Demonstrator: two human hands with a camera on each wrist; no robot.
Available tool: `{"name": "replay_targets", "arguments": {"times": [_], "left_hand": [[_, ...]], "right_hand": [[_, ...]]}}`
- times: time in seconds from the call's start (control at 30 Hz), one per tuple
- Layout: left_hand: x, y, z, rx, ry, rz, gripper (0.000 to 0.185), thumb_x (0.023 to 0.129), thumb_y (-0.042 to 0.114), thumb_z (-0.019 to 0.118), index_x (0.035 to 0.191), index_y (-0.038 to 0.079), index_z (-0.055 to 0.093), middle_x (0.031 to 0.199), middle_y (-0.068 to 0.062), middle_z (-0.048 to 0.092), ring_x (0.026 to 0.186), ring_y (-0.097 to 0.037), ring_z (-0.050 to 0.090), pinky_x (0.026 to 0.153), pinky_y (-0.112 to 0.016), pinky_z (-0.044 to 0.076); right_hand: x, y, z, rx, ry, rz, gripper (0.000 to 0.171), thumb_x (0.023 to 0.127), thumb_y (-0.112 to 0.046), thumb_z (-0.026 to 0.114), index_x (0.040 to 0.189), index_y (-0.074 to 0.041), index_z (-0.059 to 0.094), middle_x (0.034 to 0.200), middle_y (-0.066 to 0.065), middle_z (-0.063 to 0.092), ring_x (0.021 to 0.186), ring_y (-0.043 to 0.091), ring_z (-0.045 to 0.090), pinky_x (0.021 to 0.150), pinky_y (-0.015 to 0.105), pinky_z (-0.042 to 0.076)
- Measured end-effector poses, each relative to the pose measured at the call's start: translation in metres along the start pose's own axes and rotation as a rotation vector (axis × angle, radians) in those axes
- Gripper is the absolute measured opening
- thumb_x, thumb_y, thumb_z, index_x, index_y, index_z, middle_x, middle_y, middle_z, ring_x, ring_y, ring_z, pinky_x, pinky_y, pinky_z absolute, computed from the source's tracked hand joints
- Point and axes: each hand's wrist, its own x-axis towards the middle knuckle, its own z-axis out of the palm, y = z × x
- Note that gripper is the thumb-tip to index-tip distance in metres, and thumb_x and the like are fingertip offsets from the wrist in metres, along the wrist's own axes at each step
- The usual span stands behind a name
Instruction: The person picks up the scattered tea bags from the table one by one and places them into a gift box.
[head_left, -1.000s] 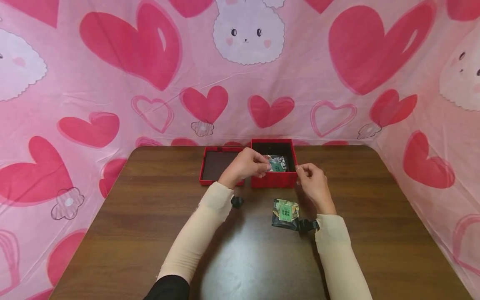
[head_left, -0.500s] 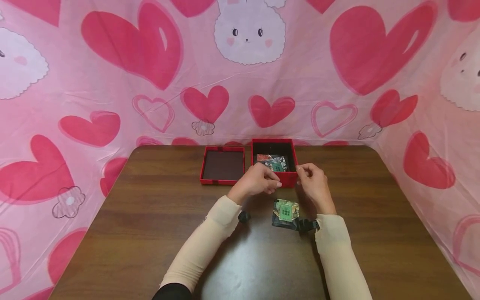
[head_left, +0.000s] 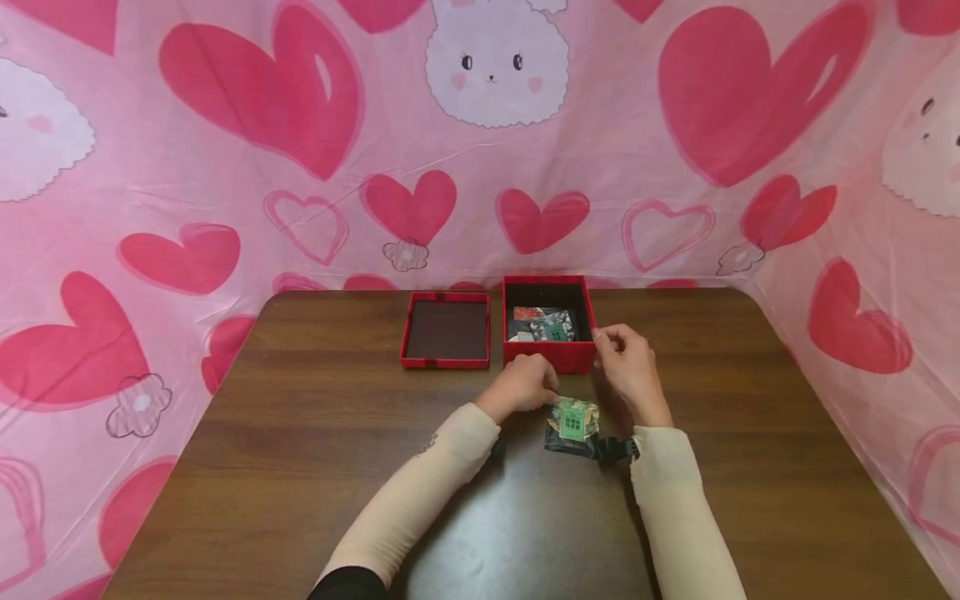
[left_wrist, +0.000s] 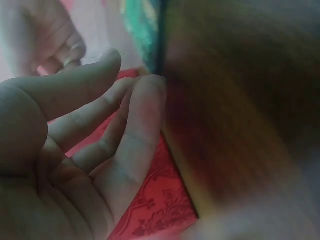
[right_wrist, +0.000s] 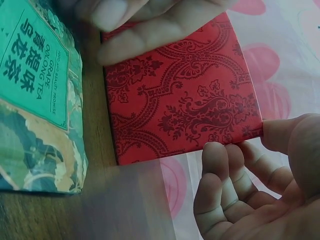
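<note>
A green and black packet labelled grape oolong tea (head_left: 572, 423) lies on the table in front of an open red box (head_left: 551, 357). At the packet's far-left corner is my left hand (head_left: 522, 383). Its thumb and fingers stand apart in the left wrist view, with the packet (left_wrist: 142, 30) close by the fingertips; whether they touch is unclear. My right hand (head_left: 628, 367) pinches the right front corner of the red box (right_wrist: 185, 95), thumb at the rim and fingers against the side. Inside the box lie several packets (head_left: 553, 325), one red, one with a green label.
A shallow red lid (head_left: 447, 331) with a dark inside lies left of the box on the brown wooden table (head_left: 300, 467). Behind the table hangs a pink heart-print cloth (head_left: 480, 150). The right wrist's black strap (head_left: 617, 450) is beside the tea packet.
My left hand has come out of the box, leaving packets inside, and moved toward the viewer to the tea packet on the table. My right hand stays on the box corner.
</note>
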Motion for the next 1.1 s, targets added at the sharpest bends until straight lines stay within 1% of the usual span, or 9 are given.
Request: {"name": "replay_targets", "arguments": {"times": [0.1,0.17,0.3,0.47,0.7,0.83,0.93,1.0,1.1], "left_hand": [[0.004,0.001,0.007,0.102,0.008,0.022,0.006,0.085,0.019,0.083,0.089,0.015,0.08,0.085,0.007,0.072,0.078,-0.014,0.063,0.07,-0.031,0.052],[0.006,0.001,0.011,0.129,0.016,0.023,0.007,0.084,0.018,0.084,0.089,0.015,0.079,0.086,0.006,0.072,0.078,-0.015,0.064,0.072,-0.031,0.053],[0.007,0.002,0.016,0.128,0.025,0.011,0.011,0.083,0.016,0.085,0.08,0.015,0.075,0.077,0.007,0.067,0.069,-0.011,0.06,0.066,-0.028,0.05],[0.009,0.003,0.018,0.11,0.028,-0.01,0.026,0.083,0.013,0.084,0.065,0.015,0.065,0.062,0.008,0.056,0.058,-0.01,0.051,0.055,-0.025,0.043],[0.005,0.006,0.017,0.212,-0.036,-0.026,0.025,0.089,0.013,0.076,0.066,0.018,0.067,0.064,0.008,0.06,0.061,-0.011,0.056,0.053,-0.027,0.046],[-0.001,0.009,0.012,0.215,-0.039,-0.014,0.024,0.091,0.012,0.073,0.067,0.016,0.069,0.064,0.009,0.061,0.062,-0.011,0.056,0.053,-0.027,0.047],[-0.004,0.009,0.007,0.078,-0.029,-0.005,0.024,0.09,0.009,0.075,0.067,0.013,0.069,0.066,0.008,0.064,0.06,-0.009,0.059,0.053,-0.025,0.048],[-0.005,0.006,0.005,-0.109,-0.038,-0.014,0.02,0.088,0.004,0.076,0.069,0.009,0.07,0.067,0.002,0.067,0.059,-0.01,0.063,0.055,-0.025,0.053],[-0.005,0.0,0.006,-0.411,-0.049,-0.071,0.01,0.084,-0.006,0.077,0.078,0.001,0.073,0.07,-0.008,0.07,0.057,-0.017,0.068,0.055,-0.029,0.058]], "right_hand": [[0.0,0.0,0.0,0.003,-0.004,0.0,0.038,0.102,-0.04,0.058,0.114,-0.005,0.066,0.091,0.019,0.067,0.082,0.035,0.066,0.057,0.03,0.048],[0.0,0.0,0.0,0.009,-0.008,0.002,0.039,0.102,-0.039,0.058,0.114,-0.003,0.066,0.091,0.02,0.067,0.083,0.037,0.066,0.057,0.03,0.049],[0.0,0.0,-0.001,0.013,-0.011,0.01,0.039,0.102,-0.04,0.058,0.115,-0.003,0.066,0.092,0.019,0.067,0.084,0.038,0.066,0.059,0.031,0.05],[0.0,0.0,-0.002,0.003,-0.004,0.001,0.039,0.102,-0.04,0.058,0.114,-0.004,0.066,0.091,0.017,0.068,0.083,0.036,0.067,0.061,0.032,0.05],[-0.002,0.0,0.0,-0.002,-0.006,0.002,0.037,0.102,-0.039,0.059,0.112,-0.004,0.067,0.088,0.017,0.068,0.083,0.038,0.066,0.059,0.031,0.05],[-0.002,-0.001,0.0,0.016,-0.012,0.006,0.037,0.102,-0.038,0.059,0.113,-0.003,0.067,0.091,0.02,0.068,0.084,0.04,0.066,0.059,0.031,0.05],[-0.001,-0.001,-0.001,0.015,-0.008,0.003,0.039,0.102,-0.039,0.058,0.114,-0.003,0.067,0.09,0.02,0.068,0.084,0.039,0.066,0.059,0.031,0.05],[-0.001,-0.001,-0.002,0.007,-0.003,-0.002,0.04,0.102,-0.039,0.058,0.114,-0.002,0.067,0.089,0.019,0.068,0.083,0.038,0.066,0.058,0.031,0.049],[-0.002,-0.001,-0.002,-0.005,0.0,-0.009,0.04,0.102,-0.04,0.058,0.114,-0.003,0.068,0.087,0.018,0.069,0.082,0.037,0.066,0.058,0.03,0.049]]}}
